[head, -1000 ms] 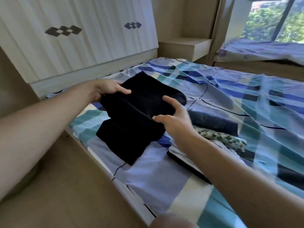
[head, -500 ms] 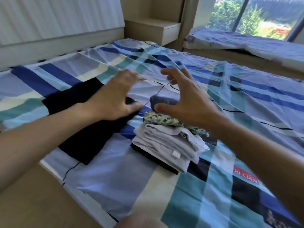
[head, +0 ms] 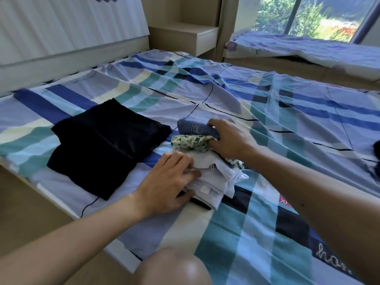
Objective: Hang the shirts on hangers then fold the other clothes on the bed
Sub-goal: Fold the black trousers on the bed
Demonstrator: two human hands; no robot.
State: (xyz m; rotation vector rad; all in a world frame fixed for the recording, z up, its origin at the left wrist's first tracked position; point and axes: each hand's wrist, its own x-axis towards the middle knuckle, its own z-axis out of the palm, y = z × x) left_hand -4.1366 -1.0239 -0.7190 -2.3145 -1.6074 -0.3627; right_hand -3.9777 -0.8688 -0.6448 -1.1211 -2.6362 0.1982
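Plaid sheet [head: 267, 112] in blues and teals covers your bed, with a white slatted headboard [head: 61, 33] on the left, a wooden nightstand [head: 185, 36] in the corner, then a window [head: 308, 15] and a second bed [head: 308, 46] on the right. A folded black garment [head: 107, 145] lies flat near the sheet's left edge. Just beside it sits the stack of folded clothes [head: 207, 179]. Your left hand [head: 170, 186] pinches its white layers, fingers together on top and thumb low, and your right hand [head: 228, 138] curls round the far side.

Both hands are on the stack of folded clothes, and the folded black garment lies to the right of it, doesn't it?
No. In the head view both the left hand and right hand are on the stack of folded clothes, but the folded black garment lies to its left.
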